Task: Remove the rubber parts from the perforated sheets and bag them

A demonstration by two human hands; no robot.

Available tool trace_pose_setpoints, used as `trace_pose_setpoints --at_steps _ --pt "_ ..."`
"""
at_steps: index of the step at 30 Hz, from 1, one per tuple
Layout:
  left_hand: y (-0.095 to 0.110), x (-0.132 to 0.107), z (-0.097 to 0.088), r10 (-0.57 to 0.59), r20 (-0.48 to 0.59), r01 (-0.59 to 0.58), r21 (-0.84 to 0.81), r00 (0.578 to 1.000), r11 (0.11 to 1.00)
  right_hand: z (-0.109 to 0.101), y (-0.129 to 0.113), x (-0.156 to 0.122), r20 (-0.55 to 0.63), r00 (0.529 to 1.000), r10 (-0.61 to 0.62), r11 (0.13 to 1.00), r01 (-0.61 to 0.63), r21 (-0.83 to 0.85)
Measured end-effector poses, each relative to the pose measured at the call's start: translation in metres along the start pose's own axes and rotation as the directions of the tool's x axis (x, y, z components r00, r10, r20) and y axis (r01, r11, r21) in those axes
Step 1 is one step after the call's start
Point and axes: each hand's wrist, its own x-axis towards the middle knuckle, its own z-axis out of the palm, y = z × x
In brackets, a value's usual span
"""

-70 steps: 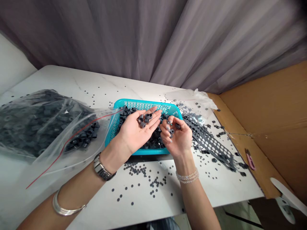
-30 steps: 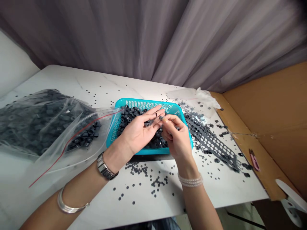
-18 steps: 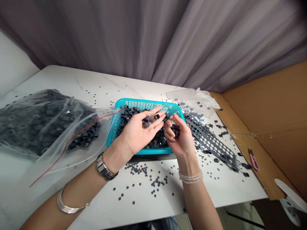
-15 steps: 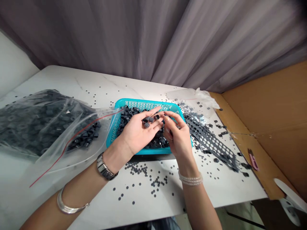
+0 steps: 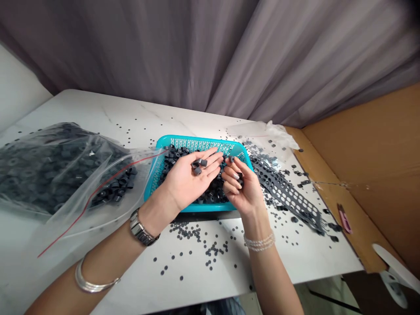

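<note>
My left hand (image 5: 183, 179) is open, palm up, over a turquoise plastic basket (image 5: 197, 208), its fingers stretched out flat. A few short black hollow cylinders (image 5: 198, 166), like rubber rings, rest loose on its palm. Just to the right, my right hand (image 5: 244, 183) pinches one small black ring (image 5: 231, 159) at the fingertips of thumb and forefinger. Its other fingers are curled in, with another dark piece (image 5: 240, 176) partly showing by them. Beneath both hands, many similar black rings (image 5: 175, 153) fill the basket.
A clear zip bag (image 5: 78, 170) full of black rings lies left, its opening against the basket. To the right is a perforated black sheet (image 5: 295, 199). Small black discs (image 5: 215, 250) are scattered over the white table (image 5: 131, 280). Pink-handled snips (image 5: 344, 218) lie on cardboard.
My right hand has turned and drawn slightly away from the left fingers, with a ring now raised at its fingertips. Fewer rings lie on my left palm.
</note>
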Motion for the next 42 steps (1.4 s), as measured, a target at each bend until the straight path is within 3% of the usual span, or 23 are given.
trace_pose_setpoints --at_steps 3,8,12,19,26,30,36,38,42 --pt "0.000 0.001 -0.001 0.004 0.007 -0.004 -0.006 1.000 1.000 0.001 0.001 -0.001 -0.036 0.999 -0.005 1.000 0.005 -0.002" --pt "-0.003 0.003 -0.003 -0.002 0.002 0.002 -0.034 1.000 0.999 0.005 0.003 -0.002 -0.128 0.985 -0.118 0.986 0.101 -0.134" --pt "-0.006 0.006 -0.003 0.004 -0.012 -0.005 -0.047 1.000 0.999 0.008 0.011 -0.002 -0.087 0.981 -0.171 0.957 0.145 -0.250" --pt "-0.008 0.008 -0.001 0.003 -0.020 -0.004 -0.020 1.000 1.000 0.014 0.024 -0.004 -0.006 0.937 -0.349 0.726 0.266 -0.634" --pt "-0.005 0.001 0.005 -0.006 -0.031 0.005 -0.028 1.000 1.000 0.001 0.019 -0.001 -0.032 0.946 -0.324 0.769 0.244 -0.591" --pt "-0.003 0.000 0.008 -0.001 -0.041 -0.002 -0.071 0.999 0.997 0.006 0.015 -0.006 -0.003 0.906 -0.423 0.658 0.305 -0.689" --pt "-0.001 0.001 0.007 0.000 -0.036 -0.002 -0.056 0.999 0.998 0.020 0.014 -0.013 0.220 0.870 -0.442 0.359 0.396 -0.845" --pt "-0.001 0.001 0.006 0.003 -0.015 -0.003 -0.054 1.000 0.999 0.020 0.016 -0.012 0.201 0.873 -0.444 0.361 0.380 -0.852" --pt "-0.001 0.000 0.006 -0.013 -0.012 0.012 -0.049 1.000 0.999 0.013 0.018 -0.008 0.067 0.884 -0.462 0.489 0.317 -0.813"
